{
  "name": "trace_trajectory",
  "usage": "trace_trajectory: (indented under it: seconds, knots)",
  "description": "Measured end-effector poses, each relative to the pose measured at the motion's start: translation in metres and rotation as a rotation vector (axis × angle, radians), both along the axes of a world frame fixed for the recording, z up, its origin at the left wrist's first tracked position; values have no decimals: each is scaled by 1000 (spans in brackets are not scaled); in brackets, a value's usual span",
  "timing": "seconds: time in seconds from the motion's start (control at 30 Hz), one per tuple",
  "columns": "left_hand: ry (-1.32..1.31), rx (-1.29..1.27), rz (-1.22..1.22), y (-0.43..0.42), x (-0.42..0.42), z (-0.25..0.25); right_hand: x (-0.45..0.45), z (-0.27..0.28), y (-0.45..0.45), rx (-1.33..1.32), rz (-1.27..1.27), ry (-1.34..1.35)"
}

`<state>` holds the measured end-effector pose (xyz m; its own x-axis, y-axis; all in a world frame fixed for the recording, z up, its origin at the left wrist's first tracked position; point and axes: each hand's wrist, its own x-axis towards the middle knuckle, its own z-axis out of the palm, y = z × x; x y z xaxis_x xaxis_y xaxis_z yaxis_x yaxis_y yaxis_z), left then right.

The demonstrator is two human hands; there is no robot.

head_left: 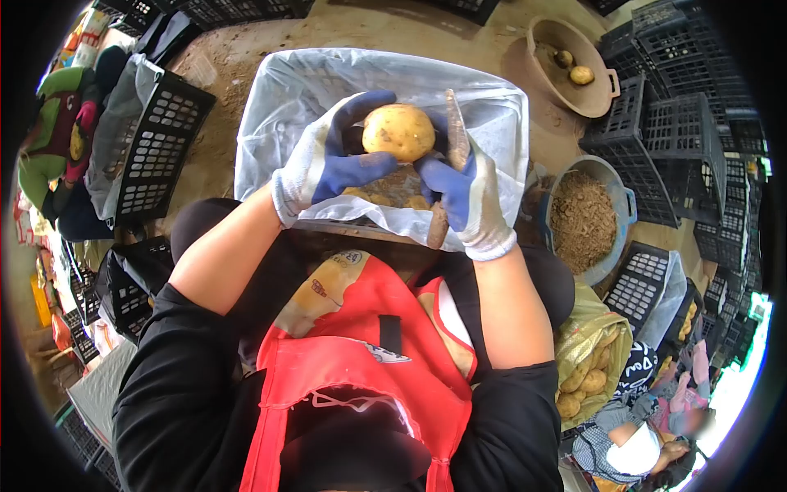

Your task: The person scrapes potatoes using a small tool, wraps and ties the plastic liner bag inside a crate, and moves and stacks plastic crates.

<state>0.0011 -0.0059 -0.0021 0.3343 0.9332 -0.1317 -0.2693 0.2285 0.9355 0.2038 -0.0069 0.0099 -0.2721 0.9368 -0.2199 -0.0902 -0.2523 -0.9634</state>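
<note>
My left hand (338, 152), in a blue-and-white work glove, is closed around a yellow potato (399, 133) with specks of dirt on its skin. The right hand (467, 184), gloved alike, grips a dirt-caked knife (456, 127); its brown blade points away from me and its handle (438, 225) sticks out below the fist. My right thumb and fingertips are close beside the potato; whether they touch it I cannot tell. Both hands are above a crate lined with a translucent plastic bag (275, 90). More potatoes (369, 197) lie low inside, partly hidden by my hands.
A brown basin (537, 90) with potatoes stands at upper right. Nearer is a blue-grey tub (627, 209) of soil-like debris (582, 213). A yellow sack (611, 307) of potatoes lies by my right leg. Black crates (676, 148) are stacked at right. Co-workers sit at left (61, 135) and lower right (635, 447).
</note>
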Motion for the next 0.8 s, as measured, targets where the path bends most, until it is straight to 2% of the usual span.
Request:
trace_trajectory:
  seconds: [0.13, 0.2, 0.23, 0.27, 0.3, 0.33, 0.37, 0.4, 0.43, 0.47, 0.5, 0.53, 0.57, 0.6, 0.63, 0.67, 0.73, 0.77, 0.8]
  knots:
    - [16, 26, 20, -1, 1, -2, 1, -1, -3, -40, -25, 108]
    - [102, 88, 48, 1, -2, -6, 4, 2, -2, -32, 28, 177]
    - [259, 151, 72, 3, -4, -4, 10, 5, -2, -9, 74, 184]
    - [230, 211, 101, 6, -11, -25, 15, 1, 2, -20, 46, 162]
    - [189, 219, 73, 8, -13, -25, 19, -7, 10, -116, -43, 349]
    - [39, 128, 105, 4, -14, -33, 22, -3, 16, -216, -214, 559]
    - [-15, 59, 112, 6, -27, -43, 26, -11, 23, -250, -304, 677]
    - [-179, -5, 142, 6, -37, -53, 25, -22, 23, -371, -384, 780]
    - [-320, -89, 170, 7, -40, -56, 22, -115, 29, -150, -214, 594]
    - [-525, 25, -103, 10, -28, -38, 6, -96, 22, -625, -393, 378]
    - [-727, 153, -369, 12, -19, -22, -12, -105, 17, -622, -648, 334]
    - [-659, -43, -188, 17, -59, -53, -9, -94, 18, -660, -480, 491]
    - [-328, 79, -31, 15, -77, -74, -2, -77, 22, -412, -356, 486]
    - [31, 147, 110, 12, -96, -96, 5, -40, 24, -300, -457, 506]
    - [131, 247, 111, 9, -93, -100, 9, -7, 28, -190, -558, 525]
    - [233, 347, 120, 6, -91, -105, 8, -3, 37, -207, -716, 540]
    - [388, 446, 165, 4, -85, -114, 21, -39, 43, -436, -652, 544]
    - [420, 479, 181, 9, -81, -116, 6, -96, 51, -509, -607, 475]
    - [452, 510, 198, 14, -77, -118, -1, -88, 46, -468, -692, 463]
